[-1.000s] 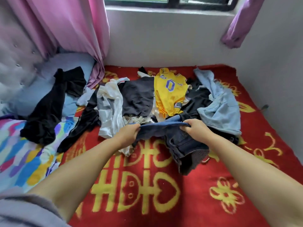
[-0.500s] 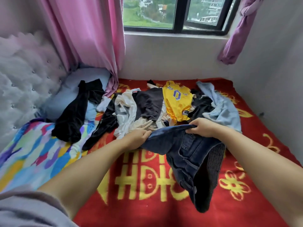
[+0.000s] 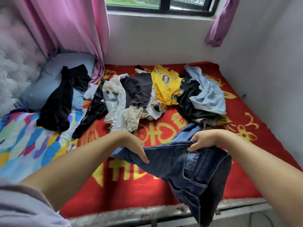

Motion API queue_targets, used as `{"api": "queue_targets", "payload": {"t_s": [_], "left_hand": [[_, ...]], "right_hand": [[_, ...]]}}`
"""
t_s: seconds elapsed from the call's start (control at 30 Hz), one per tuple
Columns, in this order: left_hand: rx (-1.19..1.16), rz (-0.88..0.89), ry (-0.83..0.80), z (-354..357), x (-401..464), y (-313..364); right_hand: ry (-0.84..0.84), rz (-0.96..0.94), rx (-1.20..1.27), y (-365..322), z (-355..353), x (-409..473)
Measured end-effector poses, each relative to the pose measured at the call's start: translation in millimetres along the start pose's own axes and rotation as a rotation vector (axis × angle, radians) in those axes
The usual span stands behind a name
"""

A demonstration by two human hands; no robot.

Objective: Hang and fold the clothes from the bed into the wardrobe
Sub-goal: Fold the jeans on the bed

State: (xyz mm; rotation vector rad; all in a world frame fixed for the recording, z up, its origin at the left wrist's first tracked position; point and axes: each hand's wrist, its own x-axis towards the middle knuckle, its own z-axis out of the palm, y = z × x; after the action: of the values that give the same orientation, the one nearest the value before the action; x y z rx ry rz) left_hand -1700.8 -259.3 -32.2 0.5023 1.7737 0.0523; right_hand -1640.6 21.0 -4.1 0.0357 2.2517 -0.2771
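A pair of dark blue jeans (image 3: 185,167) hangs in front of me above the near edge of the bed. My left hand (image 3: 132,146) grips the denim at its left end. My right hand (image 3: 203,140) grips the waistband, fingers curled over its edge. The rest of the jeans droops down to the lower right, past the bed's edge. Farther back on the red blanket (image 3: 127,182) lies a heap of clothes: a yellow jersey (image 3: 165,84), a dark top (image 3: 139,90), a white garment (image 3: 114,99), a light blue garment (image 3: 208,95) and black pieces (image 3: 188,102).
A black garment (image 3: 60,99) lies over a blue pillow (image 3: 49,79) and a colourful blanket (image 3: 24,141) at the left. A padded headboard (image 3: 14,63) and pink curtain (image 3: 73,30) stand behind. White walls close the back and right. The bed's metal edge (image 3: 164,212) runs below.
Both hands have lifted the jeans off the clothes heap and pulled them toward me, over the bed's near edge. The view has drawn back from the bed.
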Motion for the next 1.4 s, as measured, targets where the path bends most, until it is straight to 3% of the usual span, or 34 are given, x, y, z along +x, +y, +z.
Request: {"api": "queue_targets", "payload": {"t_s": [0.17,0.33,0.43,0.6,0.73,0.83,0.9,1.03,1.13,1.27,1.4], "left_hand": [[0.096,-0.016,0.122,-27,64,50],[0.062,-0.012,0.341,-51,169,76],[0.028,-0.083,0.572,-62,224,77],[-0.005,-0.152,1.097,-54,301,76],[0.076,-0.176,0.981,-17,347,82],[0.228,-0.121,0.844,23,372,101],[0.152,-0.181,0.775,48,385,116],[-0.403,-0.284,0.977,60,393,133],[-0.725,-0.281,1.092,49,388,136],[-0.711,-0.247,1.038,38,382,127],[-0.536,-0.061,0.845,35,377,131]], "right_hand": [[-0.068,0.052,-0.005,72,-6,44],[0.019,0.005,0.049,152,-9,128],[0.194,-0.048,0.077,189,-6,182],[0.479,-0.045,0.268,229,25,258],[0.435,0.094,0.448,255,85,289],[0.405,0.303,0.578,274,140,290],[0.288,0.405,0.761,283,173,285],[0.118,0.384,0.986,278,207,277],[0.065,0.336,0.907,269,205,278],[0.052,0.194,0.775,278,172,270],[0.176,0.186,0.765,325,146,249]]}}
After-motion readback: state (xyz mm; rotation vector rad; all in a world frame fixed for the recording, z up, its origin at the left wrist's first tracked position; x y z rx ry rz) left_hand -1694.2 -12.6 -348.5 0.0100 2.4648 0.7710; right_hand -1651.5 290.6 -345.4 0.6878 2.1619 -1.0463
